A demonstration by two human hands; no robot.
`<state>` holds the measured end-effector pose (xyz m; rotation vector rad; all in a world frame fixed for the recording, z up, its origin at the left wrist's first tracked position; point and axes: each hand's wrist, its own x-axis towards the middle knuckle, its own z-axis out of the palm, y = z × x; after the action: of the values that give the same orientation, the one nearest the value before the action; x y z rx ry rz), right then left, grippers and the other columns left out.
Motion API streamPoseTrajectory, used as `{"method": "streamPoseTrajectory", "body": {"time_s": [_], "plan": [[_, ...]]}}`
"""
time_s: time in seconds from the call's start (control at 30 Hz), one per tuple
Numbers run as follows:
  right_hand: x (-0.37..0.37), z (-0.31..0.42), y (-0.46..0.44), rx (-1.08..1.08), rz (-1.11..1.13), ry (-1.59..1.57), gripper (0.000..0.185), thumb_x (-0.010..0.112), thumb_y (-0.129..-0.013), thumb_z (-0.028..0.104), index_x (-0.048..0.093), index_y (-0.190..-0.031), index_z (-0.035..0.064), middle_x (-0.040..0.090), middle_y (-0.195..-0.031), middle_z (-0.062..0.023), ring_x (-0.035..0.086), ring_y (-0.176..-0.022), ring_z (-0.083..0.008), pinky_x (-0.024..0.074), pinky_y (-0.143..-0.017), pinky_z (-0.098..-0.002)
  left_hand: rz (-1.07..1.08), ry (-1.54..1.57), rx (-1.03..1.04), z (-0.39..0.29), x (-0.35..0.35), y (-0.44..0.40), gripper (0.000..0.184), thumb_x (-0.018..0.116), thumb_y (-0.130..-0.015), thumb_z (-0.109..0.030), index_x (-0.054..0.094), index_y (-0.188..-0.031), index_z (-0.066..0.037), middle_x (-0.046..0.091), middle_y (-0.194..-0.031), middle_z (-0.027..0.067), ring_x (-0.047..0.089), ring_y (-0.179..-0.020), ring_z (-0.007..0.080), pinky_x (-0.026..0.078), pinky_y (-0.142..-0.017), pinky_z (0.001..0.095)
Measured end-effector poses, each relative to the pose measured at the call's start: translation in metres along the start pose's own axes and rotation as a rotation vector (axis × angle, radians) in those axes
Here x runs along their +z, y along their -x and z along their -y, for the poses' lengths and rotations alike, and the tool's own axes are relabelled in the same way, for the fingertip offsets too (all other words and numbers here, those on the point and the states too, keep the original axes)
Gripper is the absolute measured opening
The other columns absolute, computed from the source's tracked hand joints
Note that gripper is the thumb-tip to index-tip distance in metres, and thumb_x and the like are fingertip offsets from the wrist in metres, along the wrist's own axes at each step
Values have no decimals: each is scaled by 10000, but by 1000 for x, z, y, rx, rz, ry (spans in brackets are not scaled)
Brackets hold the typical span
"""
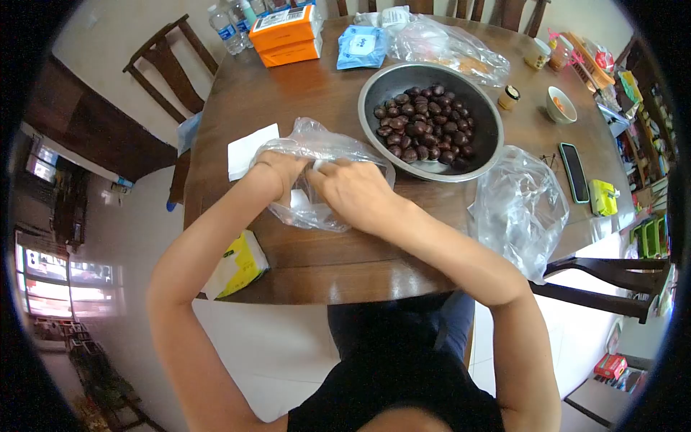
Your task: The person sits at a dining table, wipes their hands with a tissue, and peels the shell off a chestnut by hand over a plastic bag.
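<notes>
Both my hands are close together at a crumpled clear plastic bag near the table's front left. My left hand reaches into the bag from the left, its fingers bent and partly covered by the plastic. From the right, my right hand meets it with curled fingers. A bit of white shows by the right fingertips, too small to name. What lies between the fingers is hidden. Just beyond, to the right, stands a large metal bowl with many dark brown, shiny, chestnut-like pieces.
A white sheet lies left of the bag, a yellow tissue pack at the front edge. Another clear bag hangs over the edge. Around stand a phone, small bowl, jar, orange boxes and blue wipes.
</notes>
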<state>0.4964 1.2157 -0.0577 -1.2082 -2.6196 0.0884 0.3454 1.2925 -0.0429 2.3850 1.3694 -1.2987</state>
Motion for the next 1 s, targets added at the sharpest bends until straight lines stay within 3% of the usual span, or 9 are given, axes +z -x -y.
{"method": "streamPoseTrajectory", "body": {"time_s": [0.1, 0.13, 0.23, 0.33, 0.47, 0.53, 0.77, 0.9, 1.0], "plan": [[57, -36, -27, 27, -319, 131, 371, 519, -797, 233, 522, -1055, -34, 561, -1040, -211, 554, -940, -297, 451, -805, -381, -348, -258, 34, -8, 28, -2, 1308, 869, -331, -408, 189, -1398, -74, 298, -1398, 146, 340, -1270, 307, 314, -1023, 397], [59, -41, -33, 55, -417, 208, 376, 497, -802, 234, 524, -1047, -50, 562, -1031, -222, 532, -978, -310, 429, -858, -394, -225, -233, 16, -18, 14, 14, 1097, 788, -558, -387, 178, -1399, -35, 212, -1431, 158, 290, -1294, 313, 279, -1038, 424], [54, -44, -46, 165, -41, -122, 399, 484, -791, 238, 525, -1035, -74, 554, -1048, -241, 492, -1032, -354, 351, -948, -416, -479, -402, -33, -28, 42, 2, 704, 600, -765, -246, 302, -1353, 0, 260, -1412, 182, 421, -1187, 275, 356, -963, 403], [56, -45, -48, 163, -103, -150, 382, 530, -750, 231, 562, -1008, -50, 575, -1022, -239, 515, -1005, -362, 367, -931, -418, -871, -342, 8, -46, 51, 28, 393, 501, -760, -101, 536, -1130, 29, 466, -1252, 185, 529, -997, 257, 434, -835, 372], [51, -49, -48, 160, 9, -313, 401, 574, -709, 175, 549, -1051, -33, 607, -951, -214, 541, -980, -335, 370, -920, -429, -936, -275, 215, -38, 25, 57, 214, 538, -746, -173, 589, -906, -40, 579, -896, 101, 542, -816, 226, 403, -735, 362], [60, -44, -39, 78, -287, -190, 374, 578, -700, 114, 555, -1056, 2, 596, -1014, -189, 531, -1032, -307, 353, -954, -431, -1026, -197, 259, -19, 15, 54, 99, 554, -697, -131, 556, -789, -91, 575, -823, 78, 550, -783, 227, 406, -725, 359], [-66, 13, 137, -47, -331, -403, 348, 592, -808, 242, 568, -1121, 90, 528, -1200, -107, 414, -1208, -278, 242, -1017, -536, -1039, 311, 392, -15, -4, 49, 199, 508, -706, 21, 575, -885, -32, 607, -896, 132, 577, -883, 297, 449, -774, 399], [-102, -70, 240, 442, -364, -155, 370, 688, -693, 231, 603, -1036, 122, 555, -1105, -114, 465, -1135, -280, 303, -985, -456, -1048, 654, 676, -58, -31, 103, 262, 492, -714, 67, 592, -934, -33, 625, -956, 138, 587, -924, 312, 454, -823, 392], [-88, -129, 270, 732, -366, 218, 625, 711, -705, 252, 447, -1248, 93, 597, -1017, -150, 534, -1003, -282, 380, -875, -423, -1031, 619, 1045, -125, -53, 98, 290, 509, -734, 48, 576, -1008, -18, 604, -1015, 128, 558, -989, 295, 434, -868, 369]]}}
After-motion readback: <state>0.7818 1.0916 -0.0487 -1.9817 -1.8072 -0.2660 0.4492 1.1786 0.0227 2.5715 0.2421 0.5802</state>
